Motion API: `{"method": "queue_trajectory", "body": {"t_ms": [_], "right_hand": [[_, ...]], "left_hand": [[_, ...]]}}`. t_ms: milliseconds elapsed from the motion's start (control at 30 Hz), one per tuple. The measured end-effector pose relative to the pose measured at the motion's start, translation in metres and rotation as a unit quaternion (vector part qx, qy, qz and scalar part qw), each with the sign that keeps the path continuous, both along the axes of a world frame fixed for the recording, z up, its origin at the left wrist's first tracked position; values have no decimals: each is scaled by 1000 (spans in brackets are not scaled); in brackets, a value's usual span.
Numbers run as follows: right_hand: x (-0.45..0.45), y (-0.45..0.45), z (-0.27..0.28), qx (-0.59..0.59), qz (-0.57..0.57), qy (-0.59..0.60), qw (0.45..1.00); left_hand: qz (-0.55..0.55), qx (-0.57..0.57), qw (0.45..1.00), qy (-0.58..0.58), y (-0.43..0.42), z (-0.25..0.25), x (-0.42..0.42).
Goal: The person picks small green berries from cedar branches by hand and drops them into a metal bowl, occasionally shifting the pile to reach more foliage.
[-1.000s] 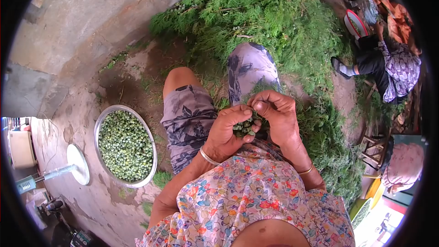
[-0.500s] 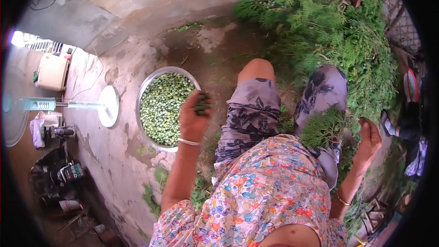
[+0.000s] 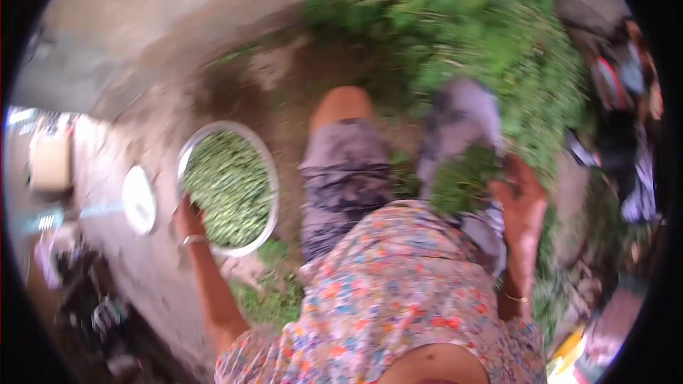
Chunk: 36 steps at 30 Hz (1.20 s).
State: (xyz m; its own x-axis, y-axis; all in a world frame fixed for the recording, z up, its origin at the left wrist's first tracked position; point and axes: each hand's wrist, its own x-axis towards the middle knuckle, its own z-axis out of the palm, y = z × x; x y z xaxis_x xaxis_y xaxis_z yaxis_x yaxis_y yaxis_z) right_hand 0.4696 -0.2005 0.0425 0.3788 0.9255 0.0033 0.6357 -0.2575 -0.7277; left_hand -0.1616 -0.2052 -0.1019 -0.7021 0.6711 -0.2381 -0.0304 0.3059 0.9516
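My left hand (image 3: 188, 219) is over the lower left rim of a round metal basin (image 3: 273, 199) full of small green cones or berries (image 3: 229, 185). Blur hides its fingers and anything in them. At the right, my right hand (image 3: 519, 198) is beside a green sprig (image 3: 464, 179) that lies on my right thigh. Its thumb and fingers are curved near the sprig's edge; blur leaves it unclear whether they touch it.
A big heap of green branches (image 3: 491, 35) lies in front and to the right. Left of the basin are a round white fan base (image 3: 139, 200) and a beige box (image 3: 51, 162). Another person's dark-clothed leg (image 3: 617, 149) shows at the far right.
Both hands were together over my lap, then parted. The left, seen with green pieces, moved to the basin's far side. The right came back beside the sprig on my thigh. The view swung too.
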Motion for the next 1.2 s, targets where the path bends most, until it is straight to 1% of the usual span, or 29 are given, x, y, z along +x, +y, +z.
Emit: {"method": "queue_trajectory", "body": {"t_ms": [33, 67, 100, 133, 200, 233, 267, 367, 400, 467, 533, 600, 667, 733, 767, 833, 867, 933, 967, 1033, 1067, 1100, 1133, 1167, 1200], "right_hand": [[-5, 0, 4, 27, 36, -14, 999], [-7, -1, 3, 59, 69, -59, 994], [-8, -1, 5, 41, 73, -54, 995], [-6, -2, 1, 27, 80, -52, 995], [-6, -6, -5, 37, 90, -68, 993], [-7, -8, -5, 38, 81, -71, 993], [-7, -9, -5, 45, 95, -93, 990], [-9, -18, -6, 53, 109, -131, 984], [-9, -22, -7, 53, 113, -147, 981], [-7, -30, -11, 31, 115, -152, 981], [-1, -34, -12, 46, 154, -132, 978], [5, -36, -8, 40, 176, -145, 973], [7, -38, -7, 35, 197, -158, 967], [7, -40, -7, -17, 188, -183, 965], [6, -39, -9, -16, 187, -184, 965], [6, -38, -14, 14, 182, -247, 952], [7, -37, -15, 15, 180, -248, 952], [13, -31, -13, 74, 169, -222, 957], [15, -28, -12, 76, 167, -224, 957], [17, -21, -10, 111, 87, -44, 989], [17, -18, -4, 114, 86, -45, 989], [14, -15, 8, 76, 48, 101, 991], [12, -13, 18, 35, 10, 246, 969], [11, -9, 24, 20, 0, 332, 943], [9, -8, 26, 20, 3, 333, 943]], "left_hand": [[78, -5, 993, -86, 14, 15, 33], [77, 2, 994, -80, 18, 9, 45], [59, 35, 993, -93, 22, 3, 58], [81, 33, 992, -93, 30, 15, 89], [24, 42, 996, -82, 31, -8, 93], [17, 35, 995, -95, 35, -4, 108], [32, 29, 992, -117, 37, 4, 124], [28, 11, 989, -143, 41, -11, 129], [-4, 6, 988, -156, 41, -10, 134], [-15, -5, 986, -167, 41, -5, 148], [-30, -9, 985, -172, 45, 0, 162], [-45, -14, 983, -176, 48, 2, 172], [-98, 7, 977, -188, 52, 2, 180], [-107, 2, 976, -190, 58, 16, 199], [-114, -2, 975, -192, 61, 24, 209], [-130, 1, 973, -190, 67, 36, 225], [-146, 4, 971, -187, 69, 42, 232], [-157, 8, 971, -182, 73, 53, 244], [-180, 18, 968, -174, 74, 58, 252], [-209, 42, 965, -156, 75, 71, 272], [-211, 44, 964, -157, 76, 79, 284], [-262, 62, 954, -132, 75, 89, 297], [-311, 80, 941, -107, 74, 99, 310], [-346, 91, 926, -120, 72, 112, 325], [-372, 110, 912, -135, 70, 125, 341]]}}
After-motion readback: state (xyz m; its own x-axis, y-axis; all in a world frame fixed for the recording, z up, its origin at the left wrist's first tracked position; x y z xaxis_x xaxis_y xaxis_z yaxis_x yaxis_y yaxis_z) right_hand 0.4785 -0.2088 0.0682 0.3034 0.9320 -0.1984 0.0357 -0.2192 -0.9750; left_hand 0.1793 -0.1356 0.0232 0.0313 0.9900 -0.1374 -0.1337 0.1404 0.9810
